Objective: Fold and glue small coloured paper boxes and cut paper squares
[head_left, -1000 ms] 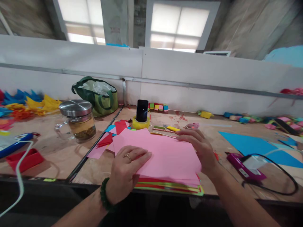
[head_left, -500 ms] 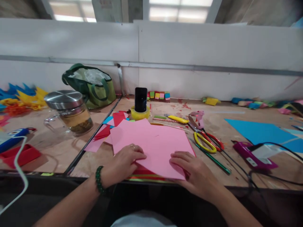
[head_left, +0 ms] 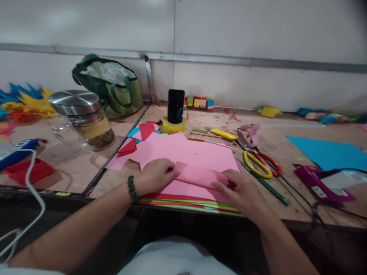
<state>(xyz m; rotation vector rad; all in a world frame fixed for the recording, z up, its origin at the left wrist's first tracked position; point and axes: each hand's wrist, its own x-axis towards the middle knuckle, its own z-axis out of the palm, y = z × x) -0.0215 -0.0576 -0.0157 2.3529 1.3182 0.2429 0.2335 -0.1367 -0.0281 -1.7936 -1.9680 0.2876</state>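
Observation:
A pink sheet is bent over into a narrow strip, its near edge raised above the pink paper beneath. My left hand pinches the strip's left end between thumb and fingers; a green bead bracelet circles that wrist. At the strip's right end my right hand grips it the same way, thumb on the near side. Under the pink paper lies a stack of coloured sheets in red, green and yellow at the table's front edge.
Scissors, a yellow cutter, a green pencil and a pink glue gun lie right. A phone stands on yellow tape behind. Left are a glass jar, green bag and red tray.
Both hands have lifted the near edge of the pink sheet and turned it away from me into a strip. The view has tilted down, showing more of the coloured stack.

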